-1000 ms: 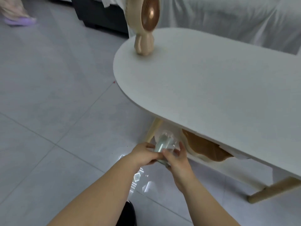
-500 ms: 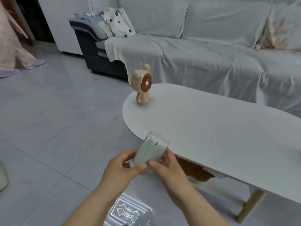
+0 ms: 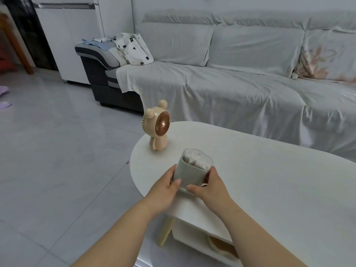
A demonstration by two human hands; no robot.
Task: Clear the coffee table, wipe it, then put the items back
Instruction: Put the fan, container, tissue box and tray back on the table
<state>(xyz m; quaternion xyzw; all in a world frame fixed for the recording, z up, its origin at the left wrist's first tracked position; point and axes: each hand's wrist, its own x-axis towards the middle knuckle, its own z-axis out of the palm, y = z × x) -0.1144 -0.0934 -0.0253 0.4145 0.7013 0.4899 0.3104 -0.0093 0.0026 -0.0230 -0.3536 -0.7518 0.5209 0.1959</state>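
Both hands, left hand [image 3: 163,186] and right hand [image 3: 209,186], clasp a clear plastic cotton-swab box [image 3: 193,170] upright, seemingly to set it on the white oval coffee table [image 3: 269,180]; beige bear-shaped fan [image 3: 157,126] stands at eleven o'clock.

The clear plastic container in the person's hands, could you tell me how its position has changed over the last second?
The clear plastic container of cotton swabs rose from beside the lower shelf to the white oval coffee table, near its end. The left hand and right hand kept their grip throughout. The beige bear-shaped fan stayed put.
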